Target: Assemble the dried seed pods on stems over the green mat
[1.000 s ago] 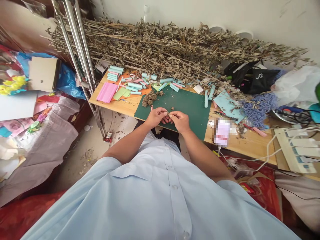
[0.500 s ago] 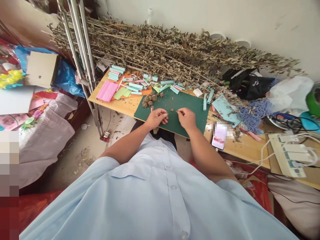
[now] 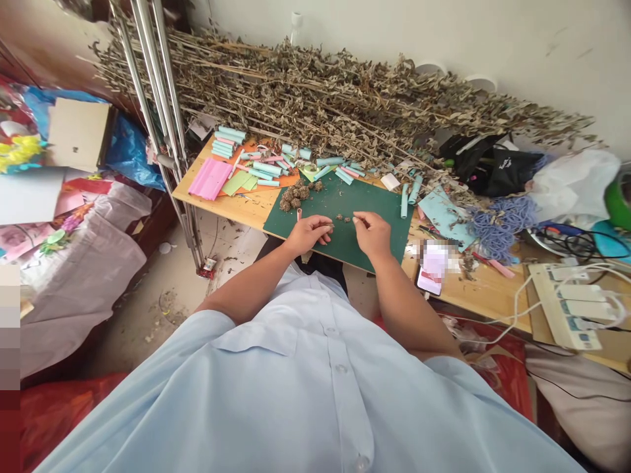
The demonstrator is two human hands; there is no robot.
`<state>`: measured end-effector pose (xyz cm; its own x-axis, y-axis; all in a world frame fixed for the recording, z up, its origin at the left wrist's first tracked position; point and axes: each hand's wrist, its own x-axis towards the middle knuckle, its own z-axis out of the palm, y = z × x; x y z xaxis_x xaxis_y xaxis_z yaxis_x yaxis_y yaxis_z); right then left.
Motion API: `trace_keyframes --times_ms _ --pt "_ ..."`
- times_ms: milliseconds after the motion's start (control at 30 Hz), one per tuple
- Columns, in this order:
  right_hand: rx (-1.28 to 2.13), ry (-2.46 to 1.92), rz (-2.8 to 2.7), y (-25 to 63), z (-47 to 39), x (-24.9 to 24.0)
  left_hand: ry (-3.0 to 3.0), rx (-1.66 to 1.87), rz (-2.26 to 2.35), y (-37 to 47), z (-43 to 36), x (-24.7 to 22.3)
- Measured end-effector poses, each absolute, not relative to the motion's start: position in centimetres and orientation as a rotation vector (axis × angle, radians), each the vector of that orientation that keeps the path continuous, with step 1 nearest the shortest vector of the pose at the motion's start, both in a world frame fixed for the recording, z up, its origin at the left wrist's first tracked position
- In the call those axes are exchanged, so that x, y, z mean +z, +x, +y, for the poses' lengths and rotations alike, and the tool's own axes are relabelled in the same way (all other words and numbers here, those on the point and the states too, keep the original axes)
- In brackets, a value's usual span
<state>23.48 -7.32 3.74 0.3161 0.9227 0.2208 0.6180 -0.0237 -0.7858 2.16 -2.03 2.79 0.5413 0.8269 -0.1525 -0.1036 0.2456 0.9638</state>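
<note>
My left hand (image 3: 311, 234) is over the front of the green mat (image 3: 389, 226), thumb and fingertips pressed together on something too small to make out. Across from it, my right hand (image 3: 373, 234) has its thumb and fingers closed; what they hold, if anything, is too small to tell. Small brown crumbs (image 3: 340, 217) lie on the mat between the hands. Several brown clumps (image 3: 296, 196) are piled at the mat's left side, beyond my left hand. A small pink paper roll (image 3: 299, 214) stands beside that hand.
Dried plant stalks (image 3: 315, 98) stretch along the wall behind. Blue paper rolls (image 3: 229, 136) and a pink sheet (image 3: 210, 179) lie at the left. To the right are a phone (image 3: 432, 269), blue yarn (image 3: 497, 226) and a power strip (image 3: 562, 309). Metal poles (image 3: 160, 98) rise at the left.
My right hand has shifted slightly right, away from my left hand. One more brown crumb shows on the mat near its fingertips. My left hand has barely moved.
</note>
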Motion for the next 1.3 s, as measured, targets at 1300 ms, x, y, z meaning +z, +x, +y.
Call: trace_keyframes --times_ms 1300 --pt "1.053 -1.442 -0.923 18.2 -8.0 2.3 1.124 0.688 0.784 1.7 -2.3 3.7"
